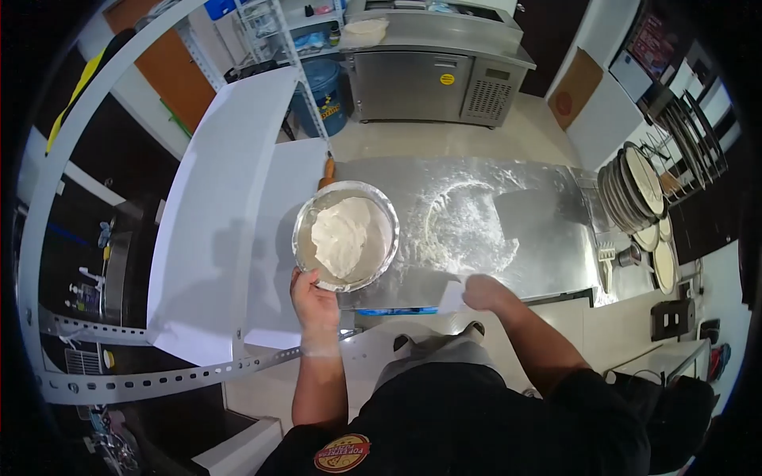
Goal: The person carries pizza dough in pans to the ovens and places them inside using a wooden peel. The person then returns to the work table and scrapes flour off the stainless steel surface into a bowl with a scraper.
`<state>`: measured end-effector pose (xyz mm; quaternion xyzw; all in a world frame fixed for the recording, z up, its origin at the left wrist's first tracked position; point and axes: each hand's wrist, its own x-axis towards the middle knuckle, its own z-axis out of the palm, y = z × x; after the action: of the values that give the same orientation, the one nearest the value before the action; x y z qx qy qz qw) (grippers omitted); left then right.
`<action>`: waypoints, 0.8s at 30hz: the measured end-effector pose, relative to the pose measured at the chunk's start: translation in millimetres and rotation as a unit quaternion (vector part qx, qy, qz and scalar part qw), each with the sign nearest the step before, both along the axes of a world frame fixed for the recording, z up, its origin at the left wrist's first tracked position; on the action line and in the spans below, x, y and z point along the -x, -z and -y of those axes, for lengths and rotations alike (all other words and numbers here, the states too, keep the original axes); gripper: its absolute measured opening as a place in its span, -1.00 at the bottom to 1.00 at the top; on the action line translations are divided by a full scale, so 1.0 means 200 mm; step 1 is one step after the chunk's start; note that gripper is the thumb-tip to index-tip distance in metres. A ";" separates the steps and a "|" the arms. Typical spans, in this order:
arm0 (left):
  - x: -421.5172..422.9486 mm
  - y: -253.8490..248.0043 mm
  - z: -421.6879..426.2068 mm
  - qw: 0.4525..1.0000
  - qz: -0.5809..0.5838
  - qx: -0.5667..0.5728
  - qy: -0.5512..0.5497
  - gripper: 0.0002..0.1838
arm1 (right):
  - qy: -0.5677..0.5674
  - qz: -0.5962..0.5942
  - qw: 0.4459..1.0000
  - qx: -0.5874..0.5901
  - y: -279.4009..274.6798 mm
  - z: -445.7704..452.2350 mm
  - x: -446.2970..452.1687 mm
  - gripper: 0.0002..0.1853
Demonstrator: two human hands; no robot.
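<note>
My left hand [314, 300] is closed on the near rim of a round metal bowl [388, 255]. Inside the bowl lies a pale heap of flour [343, 236], higher toward the left. In my right hand [486, 293], slightly smeared by motion, is a flat white dough scraper [452, 297] at the table's front edge. Loose flour [468, 226] is spread in a rough ring on the steel table [548, 214], right of the bowl. A wooden rolling pin [328, 170] shows partly behind the bowl.
White panels [210, 222] and a slotted metal frame [159, 379] border the left side. Stacked round pans [627, 190], a wire rack [690, 143] and a brush [607, 266] are at the right. A steel counter fridge [413, 87] and blue bin [324, 99] stand beyond.
</note>
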<state>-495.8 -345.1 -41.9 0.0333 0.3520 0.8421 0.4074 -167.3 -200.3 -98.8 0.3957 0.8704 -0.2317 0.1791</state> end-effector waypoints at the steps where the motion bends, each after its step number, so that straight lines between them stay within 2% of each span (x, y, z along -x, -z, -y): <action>1: 0.00 0.00 0.01 1.000 0.000 -0.002 -0.007 -0.65 | -0.007 0.000 1.000 -0.002 0.08 0.04 0.00 -0.72; 3: 0.00 0.01 0.01 1.000 0.006 0.004 -0.013 -0.67 | -0.156 -0.042 0.984 -0.070 0.39 0.10 0.04 -0.73; 5: 0.01 0.02 0.01 1.000 0.009 0.009 -0.017 -0.68 | -0.170 -0.097 0.977 -0.079 0.65 0.18 0.32 -0.70; 7: 0.01 0.04 0.02 1.000 0.003 0.015 -0.007 -0.70 | -0.109 -0.181 0.971 -0.114 0.48 0.20 0.58 -0.66; 8: 0.02 0.04 0.02 1.000 -0.002 0.016 -0.004 -0.70 | -0.113 -0.182 0.970 -0.112 0.41 0.16 0.60 -0.66; 9: 0.03 0.02 0.02 1.000 -0.006 0.016 -0.006 -0.70 | 0.126 -0.221 0.959 0.124 0.34 0.11 0.63 -0.66; 10: 0.04 0.00 0.02 1.000 -0.008 0.013 -0.009 -0.70 | 0.351 -0.233 0.838 0.347 0.28 0.09 0.64 -0.67; 11: 0.03 -0.02 0.03 1.000 -0.007 0.014 -0.012 -0.70 | 0.350 -0.233 0.836 0.351 0.20 0.09 0.57 -0.67; 12: 0.02 -0.03 0.05 1.000 -0.005 0.018 -0.016 -0.70 | 0.340 -0.235 0.811 0.413 0.11 0.10 0.43 -0.70; 13: 0.03 -0.03 0.07 1.000 -0.005 0.023 -0.017 -0.70 | 0.329 -0.237 0.782 0.473 0.07 0.10 0.36 -0.74; 14: 0.04 -0.04 0.08 1.000 -0.009 0.021 -0.014 -0.67 | 0.327 -0.237 0.781 0.477 0.10 0.14 0.35 -0.74; 16: 0.05 -0.07 0.07 1.000 -0.018 0.011 -0.009 -0.60 | 0.425 -0.115 0.780 0.444 0.19 0.26 0.32 -0.76; 17: 0.05 -0.09 0.06 1.000 -0.021 0.010 -0.011 -0.60 | 0.114 -0.185 0.928 0.301 0.44 0.30 0.35 -0.77; 18: 0.05 -0.11 0.05 1.000 -0.021 0.008 -0.015 -0.59 | -0.213 -0.230 0.943 0.113 0.71 0.29 0.40 -0.77; 20: 0.03 -0.14 0.06 0.999 -0.021 0.012 -0.021 -0.57 | -0.190 -0.157 0.963 0.112 0.78 0.32 0.74 -0.77; 21: 0.01 -0.16 0.07 0.999 -0.025 0.014 -0.024 -0.57 | -0.193 -0.161 0.961 0.114 0.63 0.32 0.87 -0.77; 22: 0.00 -0.18 0.07 0.999 -0.027 0.014 -0.023 -0.59 | 0.184 -0.230 0.893 0.341 0.48 0.32 0.97 -0.77; 23: 0.00 -0.21 0.07 0.999 -0.032 0.013 -0.021 -0.61 | 0.522 -0.251 0.643 0.502 0.31 0.33 1.02 -0.77; 24: 0.01 -0.23 0.07 0.999 -0.037 0.012 -0.018 -0.63 | 0.519 -0.256 0.639 0.506 0.22 0.33 0.98 -0.77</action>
<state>-498.5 -358.2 4.1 0.0532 0.3772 0.8433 0.3790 -363.0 -266.6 -143.2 0.5548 0.2796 -0.7830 -0.0286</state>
